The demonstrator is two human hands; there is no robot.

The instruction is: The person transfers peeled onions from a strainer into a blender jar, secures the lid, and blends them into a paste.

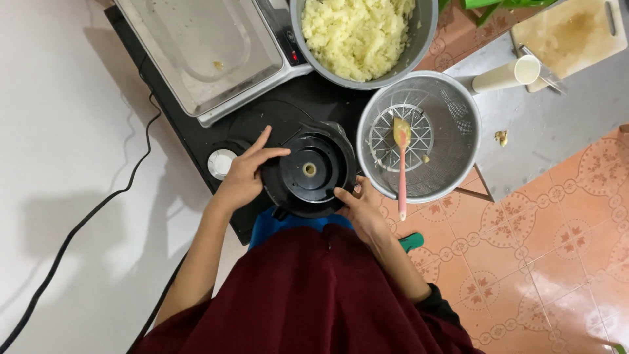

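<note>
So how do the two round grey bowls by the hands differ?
The bowl at the top is solid-walled and heaped with pale yellow mash; the colander is perforated and nearly empty, holding only a pink spatula. The colander sits nearer the right hand. Both are round and grey.
</note>
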